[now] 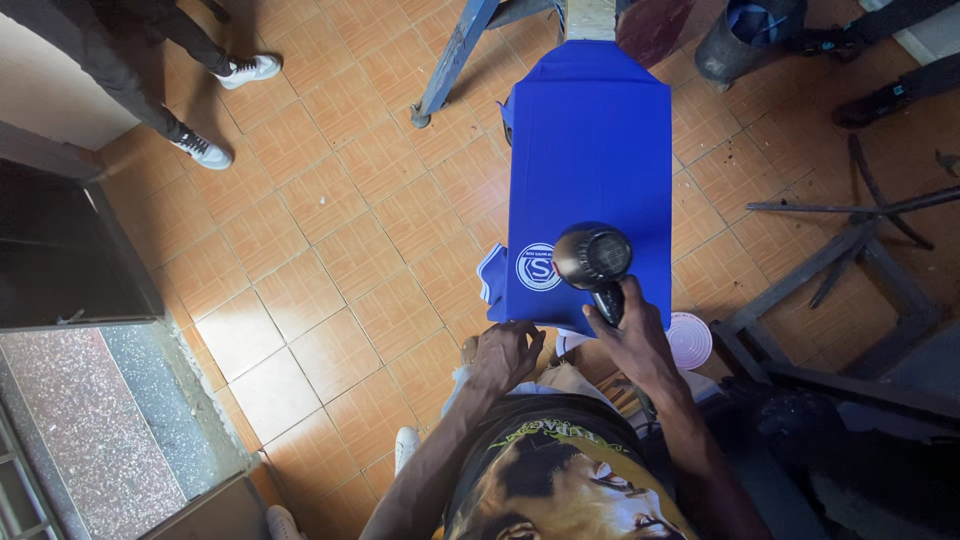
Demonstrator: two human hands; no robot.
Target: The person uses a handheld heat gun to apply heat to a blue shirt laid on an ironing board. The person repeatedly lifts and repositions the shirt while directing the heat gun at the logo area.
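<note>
Fingers of the right hand [632,335] are closed around the black handle of a hair dryer [593,258], a little below the centre of the frame. The round back of the dryer faces up, and it is held over the lower part of a blue garment [590,140]. This garment is stretched flat on a narrow board that runs from the centre to the top of the frame. A round white printed emblem [537,267] is just left of the dryer. The left hand [503,355] grips the lower edge of the blue garment with bent fingers. A white round lid [689,340] lies on the tiled floor [330,230], just right of the right hand. Legs of another person [150,70] are at the upper left.
</note>
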